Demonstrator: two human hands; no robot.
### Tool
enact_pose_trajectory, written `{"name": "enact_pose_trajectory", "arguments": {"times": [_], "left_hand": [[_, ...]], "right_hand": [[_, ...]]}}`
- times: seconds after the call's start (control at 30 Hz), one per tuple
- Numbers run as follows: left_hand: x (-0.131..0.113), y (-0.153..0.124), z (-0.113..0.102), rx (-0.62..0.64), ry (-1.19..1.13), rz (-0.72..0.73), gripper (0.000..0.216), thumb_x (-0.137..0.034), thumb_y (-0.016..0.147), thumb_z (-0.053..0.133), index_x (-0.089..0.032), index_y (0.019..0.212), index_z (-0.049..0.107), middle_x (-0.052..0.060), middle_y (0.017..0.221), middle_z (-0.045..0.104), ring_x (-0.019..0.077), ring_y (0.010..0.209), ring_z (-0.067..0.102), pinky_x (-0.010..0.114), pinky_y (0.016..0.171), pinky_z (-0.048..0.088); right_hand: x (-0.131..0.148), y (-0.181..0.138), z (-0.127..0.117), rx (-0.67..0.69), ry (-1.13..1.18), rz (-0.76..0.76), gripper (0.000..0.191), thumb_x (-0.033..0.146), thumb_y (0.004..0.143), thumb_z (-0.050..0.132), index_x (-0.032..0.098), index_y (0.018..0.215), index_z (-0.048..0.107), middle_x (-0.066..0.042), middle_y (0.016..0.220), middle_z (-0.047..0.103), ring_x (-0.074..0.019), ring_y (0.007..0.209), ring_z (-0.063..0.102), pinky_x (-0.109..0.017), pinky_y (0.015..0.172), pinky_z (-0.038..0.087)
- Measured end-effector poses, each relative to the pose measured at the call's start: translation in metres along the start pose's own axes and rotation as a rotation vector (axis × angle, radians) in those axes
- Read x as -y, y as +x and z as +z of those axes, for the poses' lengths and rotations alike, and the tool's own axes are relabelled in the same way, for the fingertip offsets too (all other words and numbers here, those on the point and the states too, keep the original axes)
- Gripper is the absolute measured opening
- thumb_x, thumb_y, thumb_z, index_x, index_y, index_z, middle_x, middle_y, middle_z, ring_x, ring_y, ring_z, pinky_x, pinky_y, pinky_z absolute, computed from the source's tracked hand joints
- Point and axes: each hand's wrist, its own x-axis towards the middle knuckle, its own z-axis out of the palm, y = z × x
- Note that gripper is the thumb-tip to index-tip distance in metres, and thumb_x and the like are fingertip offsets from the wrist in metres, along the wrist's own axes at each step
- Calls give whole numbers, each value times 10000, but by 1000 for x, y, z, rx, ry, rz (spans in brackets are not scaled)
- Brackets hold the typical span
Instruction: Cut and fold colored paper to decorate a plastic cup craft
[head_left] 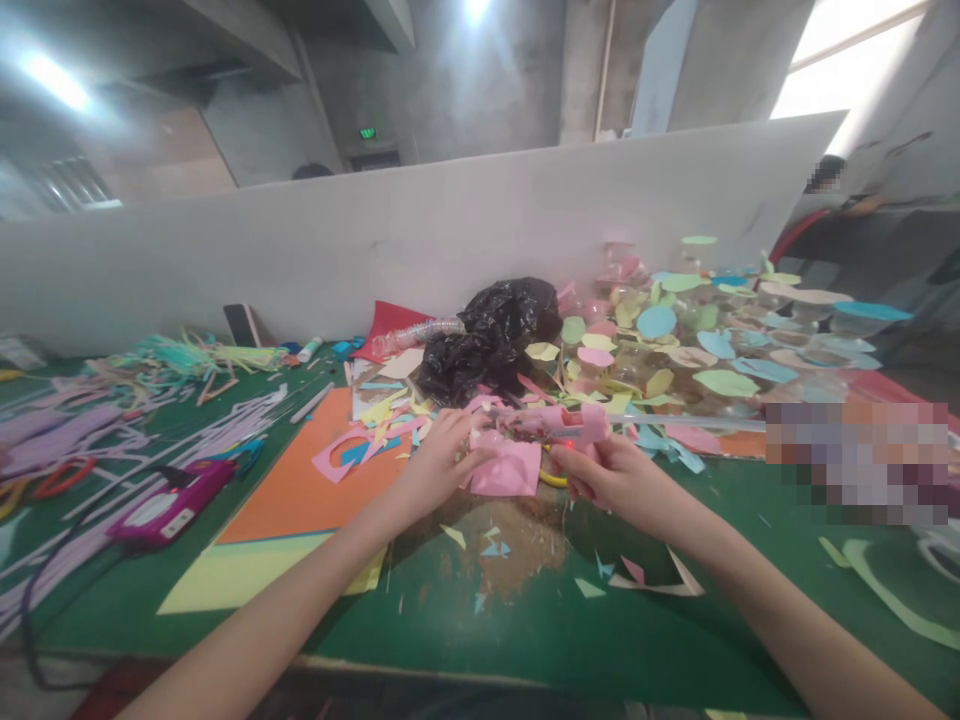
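Observation:
Over the front middle of the table, my left hand (446,455) is closed with its fingertips at a piece of pink paper (510,472). My right hand (619,478) is wrapped around what looks like a pink hot glue gun (559,424) with a small red light. A long clear glue stick (690,423) juts out from its back to the right. The gun's front end points left, close to my left fingers, and the exact contact there is blurred. A yellow ring-like piece (553,481) shows under the gun.
Behind my hands lies a crumpled black plastic bag (487,345). Clear plastic cups with coloured paper tops (656,322) crowd the back right. Orange sheets (300,490) lie left of my left arm. Farther left are a purple power strip (174,505), paper strips (225,425) and a phone (241,326).

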Motion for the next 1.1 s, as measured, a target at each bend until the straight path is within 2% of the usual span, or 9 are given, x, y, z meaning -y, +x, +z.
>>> {"name": "enact_pose_trajectory", "arguments": {"times": [0.2, 0.73, 1.1], "left_hand": [[1, 0, 0, -24, 16, 27, 299, -403, 928, 527, -233, 1169, 576, 52, 1073, 591, 216, 1061, 497, 356, 918, 415], [-5, 2, -2, -26, -1, 38, 249, -379, 912, 562, -236, 1104, 630, 49, 1019, 628, 210, 1015, 520, 358, 893, 434], [-3, 2, -2, -33, 19, 53, 258, -383, 901, 577, -235, 1103, 633, 49, 1003, 629, 215, 1012, 521, 357, 886, 437]], "right_hand": [[3, -2, 0, 12, -22, -1, 563, 677, 812, 502, 214, 503, 419, 18, 508, 497, -108, 471, 426, -271, 521, 362], [1, -3, 0, 22, -118, 29, 580, 726, 805, 480, 220, 537, 386, 49, 497, 383, -110, 477, 386, -276, 513, 324], [0, -2, 0, 16, -134, 44, 578, 734, 803, 472, 223, 548, 389, 52, 499, 381, -110, 473, 379, -279, 515, 322]]}}
